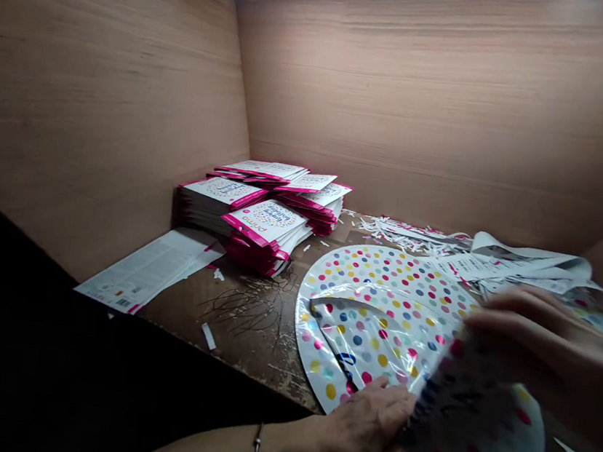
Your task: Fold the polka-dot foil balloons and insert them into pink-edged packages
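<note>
A flat, round foil balloon (341, 267) with coloured dots on white lies at the table's front edge, and its shiny skin is creased. Part of its right side stands raised as a fold, with dark lettering on it. My left hand (370, 425) grips the balloon low at the fold, fingers curled and partly hidden behind the raised part; a thin bracelet circles the wrist. Higher on the right, my right hand (546, 337) is closed on the top of the raised part, blurred by motion.
Stacks of white and pink printed packets (274, 223) stand at the left wall. Flat printed cards (147, 273) lie before them, over the edge. Paper strips (415, 236) and crumpled printed sheets (527, 265) lie at the back right. Wooden panels (430, 117) enclose the table.
</note>
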Demonstrator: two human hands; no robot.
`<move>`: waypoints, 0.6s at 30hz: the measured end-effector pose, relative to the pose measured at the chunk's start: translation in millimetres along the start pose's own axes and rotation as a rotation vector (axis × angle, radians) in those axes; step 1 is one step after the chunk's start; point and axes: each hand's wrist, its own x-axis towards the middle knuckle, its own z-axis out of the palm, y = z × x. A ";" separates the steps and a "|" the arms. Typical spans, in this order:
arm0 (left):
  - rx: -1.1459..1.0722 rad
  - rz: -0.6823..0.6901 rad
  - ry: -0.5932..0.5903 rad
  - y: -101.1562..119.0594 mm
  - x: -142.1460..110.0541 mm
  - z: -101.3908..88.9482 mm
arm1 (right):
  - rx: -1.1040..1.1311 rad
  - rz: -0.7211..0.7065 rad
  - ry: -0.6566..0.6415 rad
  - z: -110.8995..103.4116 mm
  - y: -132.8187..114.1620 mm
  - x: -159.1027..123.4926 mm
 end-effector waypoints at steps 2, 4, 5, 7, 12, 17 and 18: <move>-0.232 -0.062 0.035 -0.9 -4.5 -2.7 | 0.132 -0.044 -0.234 39.7 -8.8 57.7; -0.412 -0.156 0.095 -0.7 -7.6 -4.9 | 0.216 -0.017 -0.467 90.3 -17.7 99.3; -0.470 -0.215 0.121 -0.7 -8.5 -5.3 | 0.226 -0.006 -0.515 115.5 -19.9 111.6; -0.548 -0.352 0.153 -1.3 -8.9 -5.2 | 0.233 0.044 -0.574 157.7 -17.8 120.9; -0.670 -0.492 0.162 -2.7 -6.2 -6.5 | 0.310 0.120 -0.648 194.5 5.4 116.1; -0.732 -0.451 0.185 1.7 -8.1 -11.0 | 0.376 0.074 -0.574 200.2 3.1 127.0; -0.747 -0.457 0.187 2.3 -9.2 -10.2 | 0.392 0.065 -0.549 201.3 1.4 127.7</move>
